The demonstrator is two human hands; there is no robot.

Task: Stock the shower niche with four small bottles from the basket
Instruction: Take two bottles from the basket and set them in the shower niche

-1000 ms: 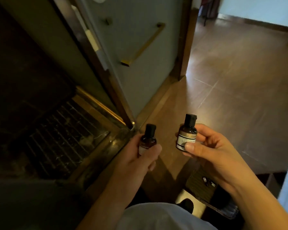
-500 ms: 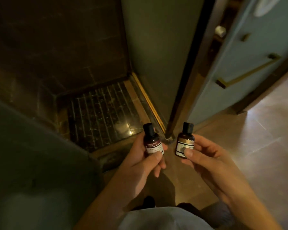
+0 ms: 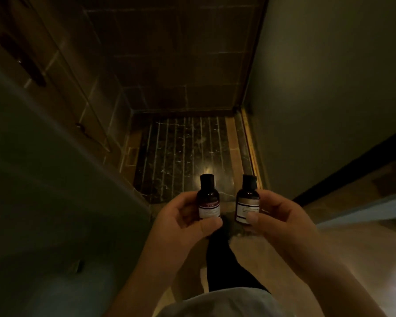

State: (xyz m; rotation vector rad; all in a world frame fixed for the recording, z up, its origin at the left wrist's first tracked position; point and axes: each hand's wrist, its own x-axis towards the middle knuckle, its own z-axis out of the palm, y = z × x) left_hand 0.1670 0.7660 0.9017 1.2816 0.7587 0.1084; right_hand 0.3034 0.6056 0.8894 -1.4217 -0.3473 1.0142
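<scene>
Nearest the camera, at the bottom edge of the view, a pale shirt hem (image 3: 217, 303) and a dark trouser leg (image 3: 224, 266) showed over the tan floor outside the shower. Just above them the two hands were raised side by side, each closed around one small amber bottle. The left hand (image 3: 183, 221) pinched the red-labelled bottle (image 3: 208, 199) between thumb and fingers; the right hand (image 3: 281, 221) gripped the tan-labelled bottle (image 3: 247, 201) the same way, thumb across the label's foot. Both bottles stood upright, long axes vertical, black caps pointing up and away from the wrists, labels facing the camera, near each other but not touching.

Beyond the hands lay the dark marble shower floor (image 3: 183, 161), straight ahead, bordered on the right by a brass sill strip (image 3: 249, 143) and a plain wall. Further still rose the tiled back wall (image 3: 174, 65). On the left wall a dark recess (image 3: 21, 49) was visible high up; it may have been the niche, though the gloom left that unsure. If so, it lay up and to the left, nearer the left hand. The basket was out of sight.
</scene>
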